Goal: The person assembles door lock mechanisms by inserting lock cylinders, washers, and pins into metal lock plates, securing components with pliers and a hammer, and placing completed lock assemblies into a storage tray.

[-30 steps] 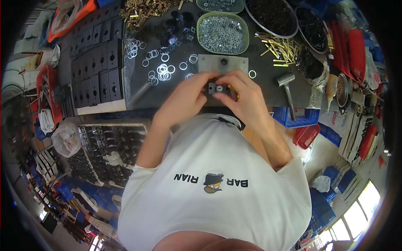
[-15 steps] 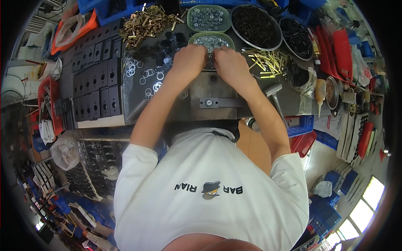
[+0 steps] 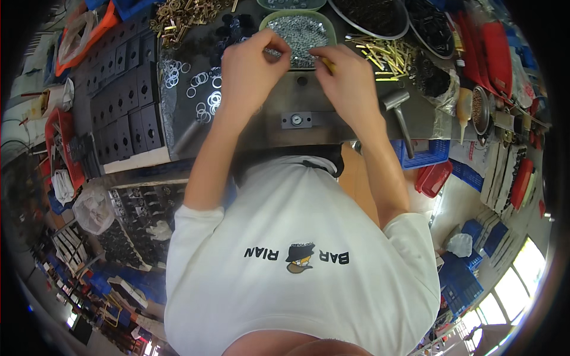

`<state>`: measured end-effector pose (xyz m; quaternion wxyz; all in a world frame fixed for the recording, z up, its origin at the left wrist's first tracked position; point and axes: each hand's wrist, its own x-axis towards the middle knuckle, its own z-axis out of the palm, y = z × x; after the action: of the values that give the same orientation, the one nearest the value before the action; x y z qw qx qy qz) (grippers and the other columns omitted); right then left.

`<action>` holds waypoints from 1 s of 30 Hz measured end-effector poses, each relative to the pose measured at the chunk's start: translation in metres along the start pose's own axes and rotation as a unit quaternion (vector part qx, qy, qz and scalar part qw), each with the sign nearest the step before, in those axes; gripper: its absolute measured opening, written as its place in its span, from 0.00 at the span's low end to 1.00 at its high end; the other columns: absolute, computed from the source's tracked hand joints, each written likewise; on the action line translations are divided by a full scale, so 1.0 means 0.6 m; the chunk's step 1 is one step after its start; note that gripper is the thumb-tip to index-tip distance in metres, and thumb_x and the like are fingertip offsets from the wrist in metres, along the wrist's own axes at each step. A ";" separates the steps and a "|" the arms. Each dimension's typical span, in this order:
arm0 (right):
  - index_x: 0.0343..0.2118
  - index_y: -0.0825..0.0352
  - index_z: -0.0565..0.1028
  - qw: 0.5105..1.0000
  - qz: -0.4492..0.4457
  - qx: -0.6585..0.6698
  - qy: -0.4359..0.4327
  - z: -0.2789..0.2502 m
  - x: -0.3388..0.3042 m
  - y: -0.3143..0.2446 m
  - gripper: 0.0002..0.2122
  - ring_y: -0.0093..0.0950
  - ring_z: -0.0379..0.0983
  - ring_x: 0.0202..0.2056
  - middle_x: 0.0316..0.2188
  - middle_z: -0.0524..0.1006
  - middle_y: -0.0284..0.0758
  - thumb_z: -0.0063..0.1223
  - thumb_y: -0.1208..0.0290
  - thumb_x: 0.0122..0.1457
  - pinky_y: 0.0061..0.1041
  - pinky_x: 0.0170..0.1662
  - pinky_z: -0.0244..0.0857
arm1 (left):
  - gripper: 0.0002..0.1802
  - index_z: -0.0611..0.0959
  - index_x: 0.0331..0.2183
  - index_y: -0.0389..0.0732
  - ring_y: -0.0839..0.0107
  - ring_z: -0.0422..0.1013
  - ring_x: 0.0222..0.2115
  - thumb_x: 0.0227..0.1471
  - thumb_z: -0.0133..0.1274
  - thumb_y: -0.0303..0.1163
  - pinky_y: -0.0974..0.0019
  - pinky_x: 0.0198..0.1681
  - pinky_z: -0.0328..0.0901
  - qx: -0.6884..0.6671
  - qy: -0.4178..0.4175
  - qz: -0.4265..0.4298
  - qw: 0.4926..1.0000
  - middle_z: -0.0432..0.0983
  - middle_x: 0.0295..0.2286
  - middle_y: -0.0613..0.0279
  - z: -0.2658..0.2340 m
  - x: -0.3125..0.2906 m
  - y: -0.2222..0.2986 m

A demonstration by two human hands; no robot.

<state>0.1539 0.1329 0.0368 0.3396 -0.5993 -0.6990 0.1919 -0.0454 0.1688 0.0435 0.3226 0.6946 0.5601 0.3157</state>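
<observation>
My left hand (image 3: 252, 70) is at the near left side of a green bowl (image 3: 333, 37) of small silvery metal parts (image 3: 301, 37). Its thumb and fingers are pinched together; whatever may be between them is too small to make out. Close to the bowl's right near corner, my right hand (image 3: 347, 77) is closed on a small yellow metal piece (image 3: 328, 64), mostly hidden by the fingers. Below both hands, a dark flat bar (image 3: 320, 120) with a round silvery fitting (image 3: 296, 120) lies on a metal block (image 3: 303, 98).
Flat metal rings (image 3: 208, 104) and rows of black plates (image 3: 127, 113) lie to the left. Yellow pins (image 3: 386, 56), a hammer (image 3: 399, 110) and a round pan of dark parts (image 3: 380, 18) are on the right. Brass-coloured parts (image 3: 184, 18) are heaped at the far left.
Both hands have come out of the green bowl toward me and moved apart. The yellow piece now shows in my right hand. The whole view has shifted, with the bench higher in it.
</observation>
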 end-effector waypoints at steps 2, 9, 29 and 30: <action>0.47 0.67 0.83 0.984 0.119 0.134 -0.006 -0.027 -0.038 -0.028 0.11 0.31 0.83 0.32 0.37 0.85 0.38 0.62 0.78 0.62 0.30 0.39 0.75 | 0.08 0.90 0.41 0.38 0.77 0.86 0.37 0.57 0.66 0.25 0.74 0.40 0.75 -0.057 -0.024 -0.044 0.997 0.89 0.33 0.63 -0.018 -0.052 0.001; 0.45 0.69 0.83 0.896 0.309 0.319 -0.025 -0.005 -0.163 -0.048 0.08 0.11 0.66 0.29 0.32 0.78 0.25 0.65 0.78 0.65 0.16 0.32 0.60 | 0.10 0.89 0.45 0.29 0.70 0.84 0.40 0.61 0.64 0.20 0.73 0.42 0.76 -0.366 -0.043 -0.200 0.908 0.87 0.39 0.56 -0.006 -0.195 -0.015; 0.60 0.65 0.82 0.906 0.278 0.314 -0.059 0.003 -0.214 -0.079 0.18 0.15 0.65 0.36 0.35 0.74 0.26 0.61 0.76 0.68 0.17 0.37 0.59 | 0.19 0.87 0.55 0.35 0.76 0.78 0.41 0.63 0.57 0.17 0.72 0.42 0.78 -0.198 0.054 -0.053 0.977 0.68 0.56 0.57 0.072 -0.255 -0.001; 0.60 0.65 0.82 0.906 0.278 0.314 -0.060 0.004 -0.214 -0.077 0.18 0.15 0.65 0.36 0.35 0.74 0.26 0.61 0.76 0.68 0.17 0.37 0.59 | 0.19 0.87 0.55 0.35 0.76 0.78 0.41 0.63 0.57 0.17 0.72 0.42 0.78 -0.198 0.054 -0.052 0.977 0.68 0.56 0.57 0.076 -0.254 0.001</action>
<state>0.1260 -0.0006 0.0349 0.4008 -0.6192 -0.4266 0.5234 -0.0351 0.0145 0.0052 0.4391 0.5684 0.5386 0.4404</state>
